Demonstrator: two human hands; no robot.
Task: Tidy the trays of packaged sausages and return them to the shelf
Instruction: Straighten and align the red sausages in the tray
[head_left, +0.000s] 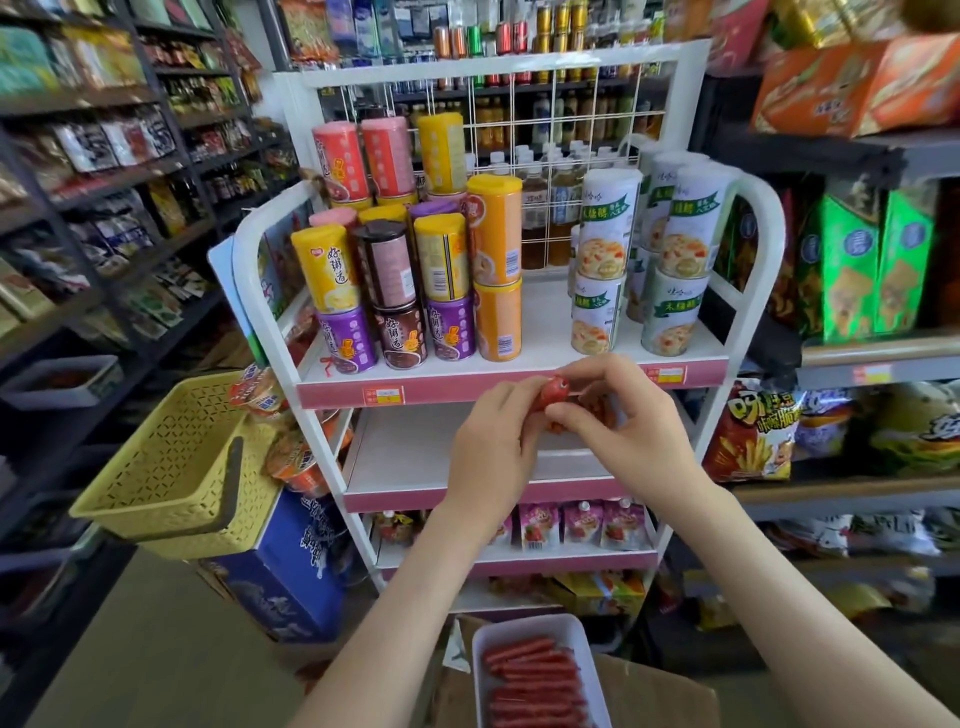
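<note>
Together both hands' fingers (563, 413) pinch a glossy red packaged sausage (551, 392).

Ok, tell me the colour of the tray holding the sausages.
The tray is white; the head view shows it.

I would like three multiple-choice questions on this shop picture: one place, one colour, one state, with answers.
1. Where is the white tray? A. top shelf B. low, on a cardboard box C. middle shelf
2. The perforated basket is: A. yellow B. blue C. red
3. The left hand and the right hand are: A. idle B. pressing a can C. pinching red sausages
Answers: B, cardboard shows beside it; A, its walls are yellow; C, fingers of both close on them.
</note>
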